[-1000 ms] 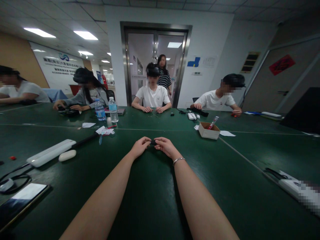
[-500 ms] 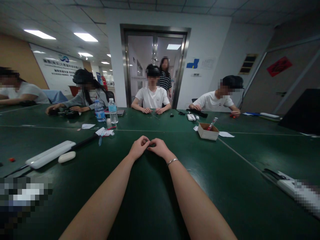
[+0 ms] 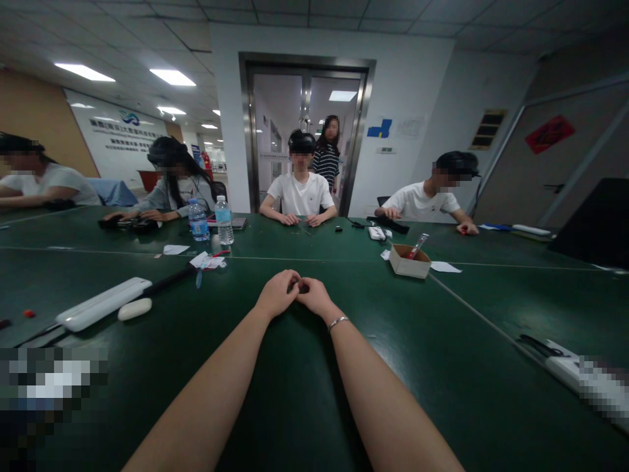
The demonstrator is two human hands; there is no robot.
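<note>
My left hand and my right hand meet over the middle of the dark green table. Their fingers are curled and pressed together at the tips. Whatever lies between them, if anything, is hidden or too small to name. A silver bracelet circles my right wrist. Left of my hands lie crumpled white papers and a long white device with a dark strap. A white oval object rests beside that device.
Two water bottles stand at the back left. An open cardboard box with a red-and-clear tool inside sits to the right. Another white device lies at the far right. Several people in headsets sit around the table; another person stands by the door.
My fingers have shifted slightly, the left hand arching more over the meeting point. Both hands remain together. The view has tilted a little.
</note>
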